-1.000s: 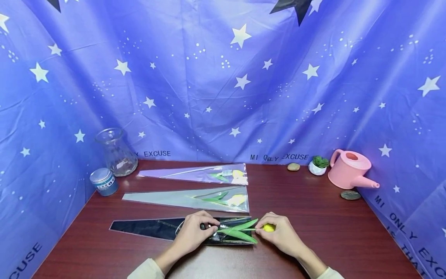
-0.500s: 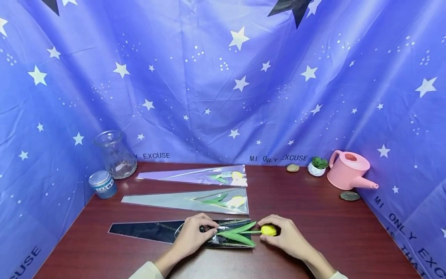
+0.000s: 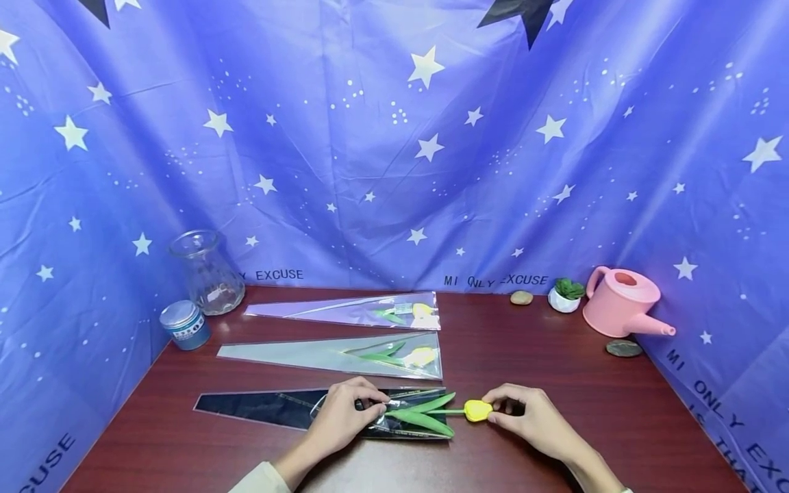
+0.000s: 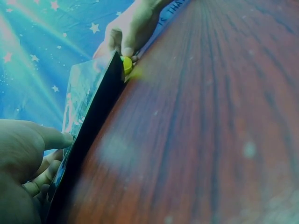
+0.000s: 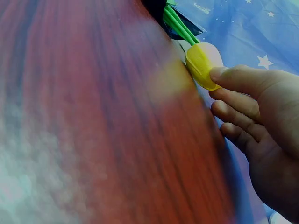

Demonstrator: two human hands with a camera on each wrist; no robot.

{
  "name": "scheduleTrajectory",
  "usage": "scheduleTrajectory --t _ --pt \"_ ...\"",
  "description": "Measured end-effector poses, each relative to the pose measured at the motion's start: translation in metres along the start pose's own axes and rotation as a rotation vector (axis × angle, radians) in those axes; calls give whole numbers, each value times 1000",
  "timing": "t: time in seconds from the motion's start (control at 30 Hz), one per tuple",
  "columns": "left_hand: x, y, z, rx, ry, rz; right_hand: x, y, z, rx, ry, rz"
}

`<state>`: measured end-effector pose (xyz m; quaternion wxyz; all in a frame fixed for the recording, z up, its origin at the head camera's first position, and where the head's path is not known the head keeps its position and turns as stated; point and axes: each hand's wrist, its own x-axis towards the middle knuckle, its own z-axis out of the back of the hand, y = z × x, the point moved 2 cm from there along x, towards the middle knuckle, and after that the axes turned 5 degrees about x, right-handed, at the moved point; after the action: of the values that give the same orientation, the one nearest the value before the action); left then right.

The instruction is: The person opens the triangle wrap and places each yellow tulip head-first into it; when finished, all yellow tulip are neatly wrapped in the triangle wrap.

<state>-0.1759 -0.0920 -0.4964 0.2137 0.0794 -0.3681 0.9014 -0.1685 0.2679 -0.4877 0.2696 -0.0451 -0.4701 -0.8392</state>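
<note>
A yellow tulip (image 3: 477,411) with long green leaves lies along a black, clear-fronted flower sleeve (image 3: 259,405). Its bloom sticks out past the sleeve's wide right end. My left hand (image 3: 345,413) bends over the sleeve and pinches the tulip low on the stem, where the leaves begin. In the left wrist view, the left thumb (image 4: 63,140) presses near the sleeve's shiny front. With thumb and fingertips my right hand (image 3: 530,418) pinches the tip of the bloom. The right wrist view shows the thumb against the yellow bloom (image 5: 201,63), other fingers bent below.
Behind lie a grey sleeve (image 3: 271,352) and a purple sleeve (image 3: 308,310), each with a yellow tulip inside. A glass vase (image 3: 212,281) and a blue jar (image 3: 186,329) stand left. A pink watering can (image 3: 619,301), a potted succulent (image 3: 565,298) and two stones (image 3: 624,348) are at right.
My right hand has slid rightward from the stem just below the bloom, over the bloom, to its tip. The left hand and the sleeve have stayed in place.
</note>
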Motion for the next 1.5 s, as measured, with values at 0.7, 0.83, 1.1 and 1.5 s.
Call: scheduleTrajectory --t 0.7,0.83,1.1,1.5 --pt "2 -2 2 -16 -37 -33 14 16 -27 77 -76 70" --pt "2 -2 2 -25 -42 -34 19 19 -36 77 -80 70" --pt "2 -4 2 -37 -44 -32 28 24 -55 125 -102 64" --pt "2 -5 3 -18 -69 -17 34 27 -74 176 -121 58"
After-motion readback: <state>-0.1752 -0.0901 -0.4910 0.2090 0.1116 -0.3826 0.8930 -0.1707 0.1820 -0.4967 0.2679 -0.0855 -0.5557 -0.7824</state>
